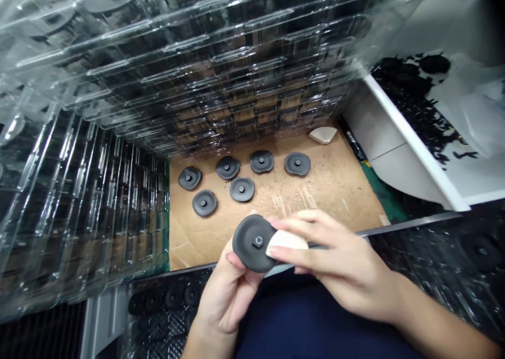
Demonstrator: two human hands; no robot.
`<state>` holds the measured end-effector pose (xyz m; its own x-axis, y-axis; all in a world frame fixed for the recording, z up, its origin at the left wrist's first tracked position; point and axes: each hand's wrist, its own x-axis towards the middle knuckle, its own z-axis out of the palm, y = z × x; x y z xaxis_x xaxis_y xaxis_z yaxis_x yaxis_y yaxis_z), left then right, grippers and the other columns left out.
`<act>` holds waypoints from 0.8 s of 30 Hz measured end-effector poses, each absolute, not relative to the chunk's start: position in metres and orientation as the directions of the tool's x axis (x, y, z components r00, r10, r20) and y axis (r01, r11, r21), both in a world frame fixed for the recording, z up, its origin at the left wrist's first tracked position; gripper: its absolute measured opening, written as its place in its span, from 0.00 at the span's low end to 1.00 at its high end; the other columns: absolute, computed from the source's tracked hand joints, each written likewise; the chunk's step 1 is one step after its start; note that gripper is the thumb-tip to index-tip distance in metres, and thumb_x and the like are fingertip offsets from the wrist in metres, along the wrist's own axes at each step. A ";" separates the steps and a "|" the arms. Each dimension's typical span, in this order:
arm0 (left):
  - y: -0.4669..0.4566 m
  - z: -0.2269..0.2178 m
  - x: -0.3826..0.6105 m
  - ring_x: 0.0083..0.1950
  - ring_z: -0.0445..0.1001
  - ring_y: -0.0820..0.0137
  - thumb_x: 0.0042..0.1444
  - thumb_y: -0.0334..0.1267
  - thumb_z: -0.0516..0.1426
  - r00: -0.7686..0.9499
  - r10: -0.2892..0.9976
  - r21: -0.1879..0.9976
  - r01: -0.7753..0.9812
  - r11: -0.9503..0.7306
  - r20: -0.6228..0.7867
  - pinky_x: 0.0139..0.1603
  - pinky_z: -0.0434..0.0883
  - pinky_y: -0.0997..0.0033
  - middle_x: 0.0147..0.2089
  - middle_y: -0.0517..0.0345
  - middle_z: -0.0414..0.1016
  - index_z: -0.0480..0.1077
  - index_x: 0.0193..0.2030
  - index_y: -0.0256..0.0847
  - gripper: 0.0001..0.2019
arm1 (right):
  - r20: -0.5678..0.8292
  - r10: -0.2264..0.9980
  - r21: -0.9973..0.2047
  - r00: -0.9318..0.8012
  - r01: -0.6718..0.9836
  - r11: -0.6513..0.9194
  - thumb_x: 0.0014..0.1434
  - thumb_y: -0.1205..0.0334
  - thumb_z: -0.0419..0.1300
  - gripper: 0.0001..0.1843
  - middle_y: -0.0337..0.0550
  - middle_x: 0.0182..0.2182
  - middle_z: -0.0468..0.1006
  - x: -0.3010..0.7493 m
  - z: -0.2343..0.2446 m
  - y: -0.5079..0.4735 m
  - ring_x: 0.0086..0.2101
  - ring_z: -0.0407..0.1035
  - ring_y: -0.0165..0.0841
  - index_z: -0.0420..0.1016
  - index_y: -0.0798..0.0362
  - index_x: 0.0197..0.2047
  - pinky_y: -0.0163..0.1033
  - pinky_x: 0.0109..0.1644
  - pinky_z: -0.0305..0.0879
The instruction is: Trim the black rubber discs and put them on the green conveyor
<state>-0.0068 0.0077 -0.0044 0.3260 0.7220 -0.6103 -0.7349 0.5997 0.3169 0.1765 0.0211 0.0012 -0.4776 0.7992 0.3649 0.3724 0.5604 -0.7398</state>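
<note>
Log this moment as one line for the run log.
left hand: holds black disc | right hand: holds white pad against it | cardboard: six loose discs | clear trays: stacked behind

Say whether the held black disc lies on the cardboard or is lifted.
Lifted. The left hand grips the black disc clear of the cardboard; the right hand presses a white pad on it.

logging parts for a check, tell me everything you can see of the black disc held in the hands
The black disc is round, matte, rubber-like by its look, with a small metal stud at its centre. It faces the camera, over the cardboard. The left hand grips it from below; the right hand presses a white piece on its right edge.
</note>
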 end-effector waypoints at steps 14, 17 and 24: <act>0.007 0.001 -0.012 0.46 0.78 0.67 0.44 0.39 0.65 0.343 0.716 0.366 -0.679 0.636 -0.608 0.49 0.74 0.69 0.48 0.56 0.79 0.70 0.53 0.50 0.26 | 0.467 0.760 -0.765 -0.452 0.225 0.604 0.56 0.80 0.49 0.20 0.53 0.51 0.74 0.181 0.000 0.034 0.52 0.64 0.36 0.77 0.58 0.45 0.47 0.56 0.62; 0.005 0.000 -0.014 0.48 0.77 0.68 0.45 0.40 0.64 0.339 0.690 0.364 -0.657 0.660 -0.639 0.50 0.73 0.73 0.49 0.54 0.78 0.65 0.58 0.48 0.30 | 0.420 0.760 -0.795 -0.496 0.202 0.571 0.56 0.80 0.48 0.21 0.52 0.51 0.73 0.185 0.002 0.037 0.53 0.63 0.36 0.77 0.57 0.44 0.46 0.55 0.64; 0.008 0.003 -0.012 0.41 0.79 0.67 0.43 0.45 0.63 0.451 0.690 0.364 -0.614 0.700 -0.566 0.46 0.75 0.73 0.39 0.52 0.82 0.69 0.55 0.43 0.29 | 0.468 0.743 -0.792 -0.478 0.145 0.593 0.57 0.77 0.51 0.17 0.57 0.50 0.74 0.184 0.000 0.044 0.52 0.64 0.38 0.78 0.61 0.42 0.50 0.57 0.61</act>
